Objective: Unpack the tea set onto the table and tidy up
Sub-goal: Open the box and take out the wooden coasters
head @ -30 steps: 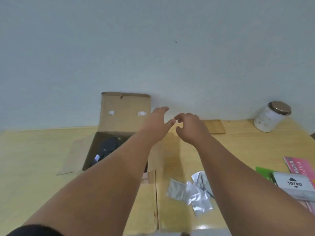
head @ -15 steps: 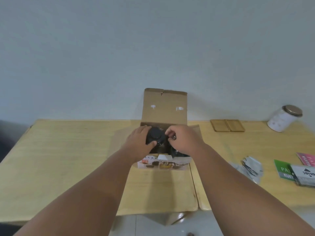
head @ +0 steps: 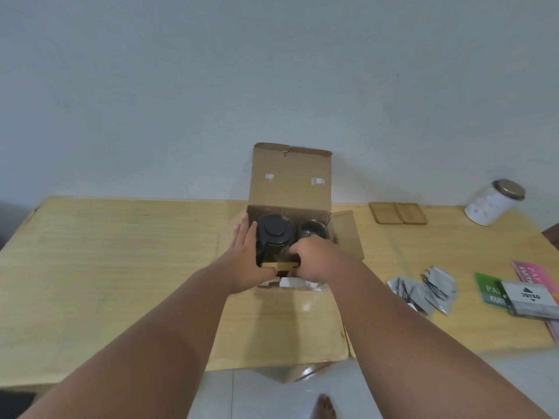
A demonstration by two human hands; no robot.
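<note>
1. One cardboard box (head: 290,176) stands open on the worktop (head: 121,267). Its lid flap is upright on the side farthest from the person.
2. One dark teapot (head: 275,234) with its lid on sits in the left part of the box. One dark cup (head: 313,231) sits beside it in the right part.
3. One wooden slab (head: 278,265) shows at the box's near edge, just under the teapot and between the two hands.
4. The left hand (head: 246,261) lies along the teapot's left side, inside the box's left wall. Its fingers (head: 243,237) are straight and pressed flat to the pot, not curled round it.
5. The right hand (head: 314,263) is at the box's near right corner. Its fingers (head: 295,255) are curled in against the teapot's near right side, by the end of the slab.
6. Two wooden coasters (head: 397,213) lie side by side to the right of the box, touching each other.
7. One white jar (head: 490,204) with a gold lid stands farther right of the box, beyond the coasters.
8. A heap of foil sachets (head: 423,290) lies right of the box and nearer the person; their count cannot be told.
9. Three printed packets lie beyond the sachets, well apart from the box: one green (head: 487,287), one white (head: 529,297), one pink (head: 532,270).
</note>
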